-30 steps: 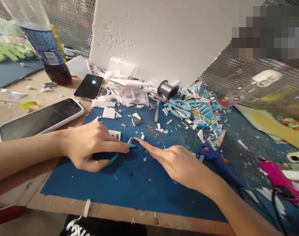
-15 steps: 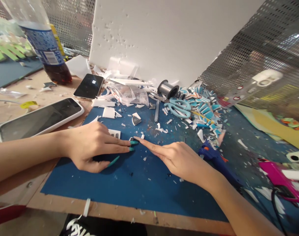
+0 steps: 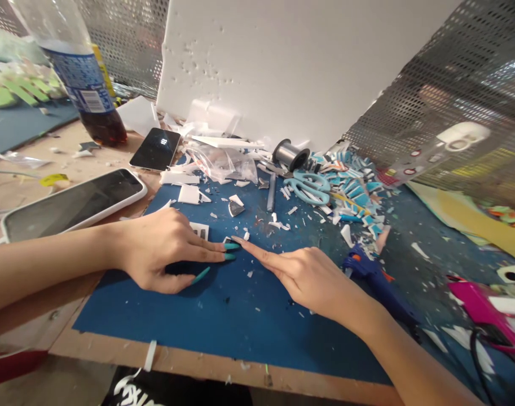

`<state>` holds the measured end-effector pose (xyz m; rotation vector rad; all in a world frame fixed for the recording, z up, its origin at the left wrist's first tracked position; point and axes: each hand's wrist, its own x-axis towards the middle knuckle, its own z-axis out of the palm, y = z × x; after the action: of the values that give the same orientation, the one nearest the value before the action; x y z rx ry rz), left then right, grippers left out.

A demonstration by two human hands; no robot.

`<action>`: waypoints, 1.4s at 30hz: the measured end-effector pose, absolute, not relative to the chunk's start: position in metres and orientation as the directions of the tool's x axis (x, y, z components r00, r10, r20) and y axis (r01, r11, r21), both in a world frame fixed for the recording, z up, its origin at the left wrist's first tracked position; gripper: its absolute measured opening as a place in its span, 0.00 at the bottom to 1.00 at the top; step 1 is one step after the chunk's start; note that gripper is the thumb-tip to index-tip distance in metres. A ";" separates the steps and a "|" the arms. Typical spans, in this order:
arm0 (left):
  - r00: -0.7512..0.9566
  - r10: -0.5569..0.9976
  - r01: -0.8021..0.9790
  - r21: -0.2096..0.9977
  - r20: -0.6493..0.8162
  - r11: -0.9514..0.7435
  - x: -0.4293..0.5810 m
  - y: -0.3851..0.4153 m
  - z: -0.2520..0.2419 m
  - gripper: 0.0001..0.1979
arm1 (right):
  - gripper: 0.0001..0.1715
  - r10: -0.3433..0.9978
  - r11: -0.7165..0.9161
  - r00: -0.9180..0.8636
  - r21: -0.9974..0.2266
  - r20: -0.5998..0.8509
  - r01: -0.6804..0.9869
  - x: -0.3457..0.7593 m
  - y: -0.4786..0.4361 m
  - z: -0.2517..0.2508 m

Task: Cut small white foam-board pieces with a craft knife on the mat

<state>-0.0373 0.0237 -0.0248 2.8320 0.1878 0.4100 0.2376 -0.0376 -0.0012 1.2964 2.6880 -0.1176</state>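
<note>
My left hand (image 3: 159, 254) lies flat on the blue cutting mat (image 3: 240, 316), its teal-nailed index and middle fingers stretched to the right. Their tips touch a small dark-and-white scrap (image 3: 227, 241). My right hand (image 3: 312, 279) rests on the mat to the right, index finger stretched out to the same scrap from the other side and the other fingers loosely curled. Neither hand grips anything. A small white piece with cut-outs (image 3: 199, 230) lies just behind my left fingers.
A blue glue gun (image 3: 369, 270) lies right of my right hand, a pink one (image 3: 481, 307) farther right. Behind are teal scissors (image 3: 310, 186), a wire spool (image 3: 289, 153), a pile of offcuts (image 3: 354, 186), two phones (image 3: 73, 206) (image 3: 155, 149), a cola bottle (image 3: 86, 84) and a white foam board (image 3: 282, 67).
My left middle finger has stretched out beside the index finger at the scrap. The right hand has hardly moved.
</note>
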 end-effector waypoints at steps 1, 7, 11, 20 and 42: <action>0.951 0.165 0.088 0.284 0.260 -0.955 -0.037 0.024 -0.025 0.26 | 0.36 0.769 0.625 -0.615 0.000 -0.173 0.781 0.238 -0.038 -0.002; 0.955 0.157 0.087 0.265 0.254 -0.960 -0.036 0.024 -0.024 0.24 | 0.36 0.772 0.622 -0.612 0.007 -0.173 0.783 0.237 -0.038 -0.002; 0.951 0.156 0.083 0.263 0.268 -0.961 -0.036 0.024 -0.025 0.23 | 0.36 0.767 0.633 -0.619 0.049 -0.168 0.772 0.234 -0.038 -0.001; 0.950 0.161 0.089 0.261 0.269 -0.961 -0.035 0.023 -0.025 0.25 | 0.33 0.774 0.625 -0.610 0.047 -0.172 0.780 0.240 -0.038 -0.002; 0.774 0.362 0.115 0.447 0.520 -0.887 -0.029 0.021 -0.033 0.11 | 0.29 0.826 0.563 -0.561 -0.126 0.054 0.817 0.239 -0.038 -0.013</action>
<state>-0.0288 0.0212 -0.0325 2.5741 0.3624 0.8677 0.2389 -0.0383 -0.0132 1.5142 2.8709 -0.1398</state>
